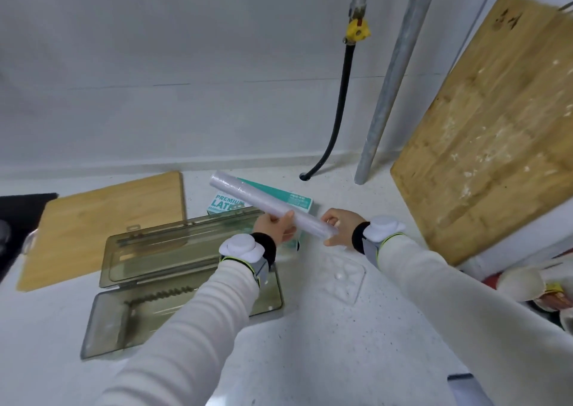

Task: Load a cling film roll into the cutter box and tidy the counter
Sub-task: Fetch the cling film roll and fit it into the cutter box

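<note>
I hold a cling film roll in the air above the counter, slanting from far left to near right. My left hand grips its middle from below. My right hand pinches its near end. The cutter box, smoky clear plastic, lies open on the counter below my left forearm, its lid folded back flat. The box's base looks to hold no roll; my left sleeve hides its right part.
A teal glove box lies behind the roll. A small wooden board lies flat at the left. A large wooden board leans at the right. A clear plastic tray rests on the counter. A black hose and pipes run down the wall.
</note>
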Motion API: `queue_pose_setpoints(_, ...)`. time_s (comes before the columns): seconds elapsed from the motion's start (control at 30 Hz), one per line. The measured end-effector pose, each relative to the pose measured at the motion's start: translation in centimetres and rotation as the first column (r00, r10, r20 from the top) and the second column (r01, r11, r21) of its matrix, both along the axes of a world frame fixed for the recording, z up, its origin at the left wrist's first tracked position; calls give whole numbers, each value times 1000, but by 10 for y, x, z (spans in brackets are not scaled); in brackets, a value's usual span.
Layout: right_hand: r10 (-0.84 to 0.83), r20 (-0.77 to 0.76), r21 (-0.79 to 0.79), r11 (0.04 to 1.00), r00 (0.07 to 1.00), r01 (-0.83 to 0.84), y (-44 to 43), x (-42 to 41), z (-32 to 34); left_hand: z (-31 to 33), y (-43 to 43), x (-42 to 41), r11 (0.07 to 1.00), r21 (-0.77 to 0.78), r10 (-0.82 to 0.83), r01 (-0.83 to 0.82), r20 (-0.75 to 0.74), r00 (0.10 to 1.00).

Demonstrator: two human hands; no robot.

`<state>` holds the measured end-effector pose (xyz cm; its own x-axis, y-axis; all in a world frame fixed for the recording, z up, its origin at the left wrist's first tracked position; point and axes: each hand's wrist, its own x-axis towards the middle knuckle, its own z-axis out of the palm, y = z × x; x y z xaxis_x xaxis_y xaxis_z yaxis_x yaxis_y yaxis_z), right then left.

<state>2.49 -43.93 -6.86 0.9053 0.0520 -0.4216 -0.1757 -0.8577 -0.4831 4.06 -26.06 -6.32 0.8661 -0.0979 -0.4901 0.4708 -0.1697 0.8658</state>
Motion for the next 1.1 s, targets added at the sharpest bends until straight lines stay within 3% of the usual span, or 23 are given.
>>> queue_pose_setpoints(0.13,56,19,-14,998,998,-56,40,9,10,10,41,-8,976,-128,169,-175,-53,984)
queue_pose_setpoints(0.33,140,59,-11,990,988,-140,116,13,25,19,104,-27,923,-263,271,-282,-75,960)
queue_pose_setpoints(0.53,242,143,-16,970,960,-242,189,7,34,20,163,-46,925,-247,287,-290,-49,957)
queue_pose_setpoints(0.67,287,138,-72,958,948,-279,206,7,36,23,193,-58,991,-58,127,-124,54,990)
queue_pose_setpoints(0.73,307,131,-127,948,943,-292,212,7,38,26,216,-64,979,203,-12,-8,97,995)
queue_pose_setpoints(0.8,338,94,-174,932,937,-318,215,7,39,29,239,-65,886,460,-142,52,162,976)
queue_pose_setpoints(0.87,371,36,-210,910,928,-356,218,5,39,31,262,-64,816,577,-160,-31,276,948)
queue_pose_setpoints(0.97,398,-45,-251,883,916,-396,220,1,37,35,290,-61,753,617,-109,-229,459,882)
queue_pose_setpoints(1.03,408,-91,-258,872,909,-417,221,-3,35,33,304,-56,637,755,-246,-160,395,885)
queue_pose_setpoints(1.1,416,-117,-258,864,902,-432,219,-6,33,31,305,-53,454,889,-412,60,149,899)
